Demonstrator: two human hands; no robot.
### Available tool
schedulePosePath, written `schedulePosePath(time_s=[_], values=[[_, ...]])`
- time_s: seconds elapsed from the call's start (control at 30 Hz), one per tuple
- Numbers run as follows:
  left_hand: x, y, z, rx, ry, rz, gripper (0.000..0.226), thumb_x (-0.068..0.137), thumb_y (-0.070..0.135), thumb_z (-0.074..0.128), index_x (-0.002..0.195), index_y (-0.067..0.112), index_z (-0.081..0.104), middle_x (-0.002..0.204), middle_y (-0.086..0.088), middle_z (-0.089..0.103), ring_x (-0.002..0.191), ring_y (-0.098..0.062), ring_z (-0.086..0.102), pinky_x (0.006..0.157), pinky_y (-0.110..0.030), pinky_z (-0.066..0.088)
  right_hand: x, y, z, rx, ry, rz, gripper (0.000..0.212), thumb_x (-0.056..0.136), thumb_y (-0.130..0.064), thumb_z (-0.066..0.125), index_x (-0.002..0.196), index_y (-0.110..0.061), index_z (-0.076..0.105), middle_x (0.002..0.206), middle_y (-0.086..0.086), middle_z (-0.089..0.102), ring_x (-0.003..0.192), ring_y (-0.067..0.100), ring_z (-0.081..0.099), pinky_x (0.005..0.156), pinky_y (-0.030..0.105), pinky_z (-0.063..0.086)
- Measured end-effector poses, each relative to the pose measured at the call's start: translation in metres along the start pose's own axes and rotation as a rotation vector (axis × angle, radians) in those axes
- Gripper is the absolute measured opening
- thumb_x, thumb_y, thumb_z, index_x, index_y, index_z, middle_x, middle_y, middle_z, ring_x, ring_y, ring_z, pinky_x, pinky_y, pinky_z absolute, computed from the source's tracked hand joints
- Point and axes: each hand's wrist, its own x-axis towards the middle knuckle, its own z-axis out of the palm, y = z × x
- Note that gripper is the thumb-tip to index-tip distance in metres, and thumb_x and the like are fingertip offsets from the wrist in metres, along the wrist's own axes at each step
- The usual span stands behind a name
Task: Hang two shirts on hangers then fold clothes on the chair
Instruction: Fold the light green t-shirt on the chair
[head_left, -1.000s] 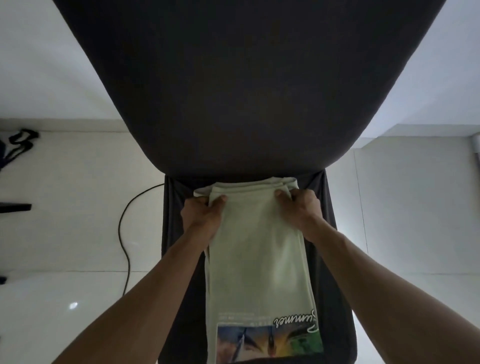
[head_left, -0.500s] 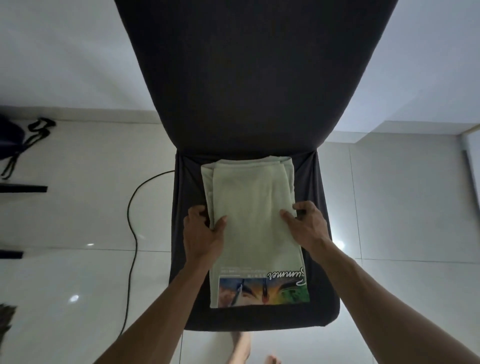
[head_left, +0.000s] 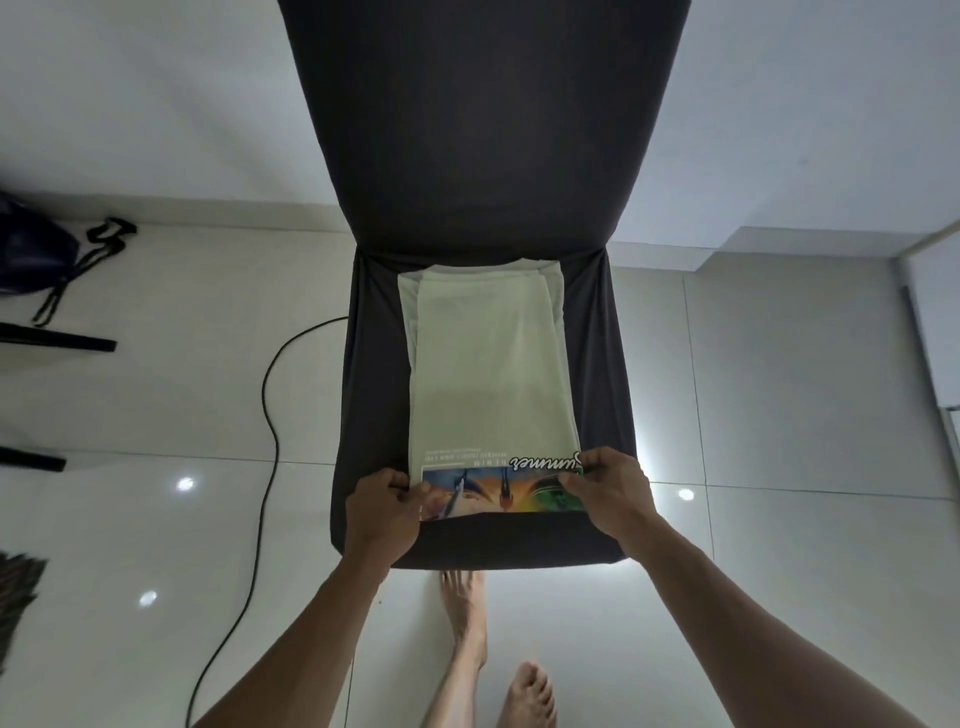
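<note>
A pale green T-shirt (head_left: 488, 364), folded into a long strip, lies flat on the seat of a dark grey covered chair (head_left: 483, 130). Its colourful print with black script lettering is at the end nearest me. My left hand (head_left: 382, 506) pinches the near left corner of the shirt between thumb and fingers. At the near right corner, my right hand (head_left: 608, 488) pinches the fabric the same way. Both corners sit close to the seat's front edge.
A black cable (head_left: 265, 415) snakes over the glossy white floor tiles left of the chair. A dark bag with straps (head_left: 36, 254) lies at the far left by the wall. My bare feet (head_left: 467, 618) stand just in front of the seat.
Both hands slid from the far end of the shirt, down its sides, to the near printed end and now pinch its corners. The camera has pulled back from the chair.
</note>
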Motion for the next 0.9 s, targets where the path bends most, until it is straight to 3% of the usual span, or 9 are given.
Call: schedulePosePath(time_s=[0.13,0.4,0.47,0.53,0.63,0.7,0.77,0.83,0.9], values=[[-0.007,-0.001,0.010,0.004,0.041,-0.074,0.019,0.091,0.029,0.070,0.090,0.011,0.065,0.087,-0.002,0.066,0.078,-0.016,0.060,0.058,-0.021,0.041,-0.007,0.004,0.004,-0.046,0.047,-0.006,0.015,0.086,-0.025,0.077,0.094,-0.022,0.064,0.088,-0.004,0.069,0.085,0.017,0.066,0.061,0.025,0.045],[-0.013,-0.015,0.022,0.028,0.073,-0.106,0.019,0.090,0.027,0.073,0.086,0.009,0.067,0.088,-0.005,0.071,0.077,-0.018,0.064,0.072,-0.031,0.055,-0.013,0.015,0.014,-0.122,0.060,0.040,0.011,0.089,-0.019,0.066,0.098,-0.022,0.061,0.100,0.002,0.069,0.089,0.022,0.059,0.071,0.029,0.046],[-0.014,-0.012,0.022,-0.040,0.085,-0.101,0.022,0.086,0.026,0.076,0.091,0.010,0.062,0.089,-0.004,0.069,0.081,-0.022,0.067,0.068,-0.032,0.058,-0.015,0.009,0.015,-0.179,0.071,0.030,0.015,0.089,-0.016,0.060,0.103,-0.021,0.060,0.097,-0.001,0.065,0.088,0.022,0.056,0.071,0.032,0.048],[-0.015,-0.009,0.023,-0.025,0.161,0.001,0.032,0.084,0.028,0.076,0.101,0.014,0.052,0.096,-0.002,0.062,0.087,-0.023,0.064,0.062,-0.026,0.052,-0.020,0.002,0.016,-0.299,0.138,-0.079,0.026,0.088,-0.015,0.058,0.113,-0.020,0.054,0.101,-0.004,0.055,0.094,0.021,0.051,0.070,0.033,0.045],[-0.011,0.001,0.030,0.183,0.299,0.405,0.039,0.089,0.028,0.069,0.121,0.014,0.052,0.120,-0.009,0.058,0.106,-0.026,0.059,0.079,-0.033,0.053,-0.021,-0.006,0.022,-0.511,0.248,-0.495,0.050,0.088,-0.020,0.063,0.135,-0.017,0.048,0.131,0.004,0.051,0.117,0.027,0.049,0.081,0.037,0.051],[-0.004,0.007,0.039,0.339,0.210,0.597,0.046,0.100,0.032,0.050,0.143,0.016,0.043,0.149,-0.012,0.044,0.136,-0.032,0.044,0.104,-0.044,0.044,-0.013,-0.005,0.030,-0.610,0.152,-0.629,0.064,0.093,-0.023,0.057,0.152,-0.021,0.032,0.158,0.006,0.033,0.143,0.031,0.034,0.103,0.044,0.045],[0.006,0.011,0.045,0.477,0.043,0.611,0.057,0.105,0.042,0.020,0.159,0.026,0.014,0.168,-0.005,0.009,0.154,-0.027,0.009,0.120,-0.050,0.021,-0.004,-0.002,0.036,-0.689,-0.009,-0.608,0.075,0.099,-0.032,0.048,0.160,-0.028,0.005,0.169,-0.001,-0.002,0.156,0.025,-0.001,0.120,0.050,0.023],[0.017,0.008,0.048,0.541,-0.043,0.552,0.061,0.102,0.050,0.004,0.157,0.033,-0.014,0.166,0.004,-0.020,0.153,-0.023,-0.017,0.121,-0.053,0.004,0.005,0.005,0.040,-0.730,-0.079,-0.547,0.073,0.102,-0.044,0.030,0.158,-0.031,-0.016,0.165,-0.007,-0.025,0.152,0.018,-0.023,0.122,0.054,0.004],[0.023,0.003,0.048,0.596,-0.045,0.530,0.064,0.100,0.056,0.001,0.154,0.033,-0.025,0.162,0.007,-0.030,0.150,-0.022,-0.025,0.120,-0.056,-0.003,0.008,0.008,0.041,-0.748,-0.056,-0.523,0.066,0.100,-0.049,0.005,0.155,-0.030,-0.026,0.162,-0.009,-0.033,0.148,0.013,-0.031,0.121,0.054,-0.004]])
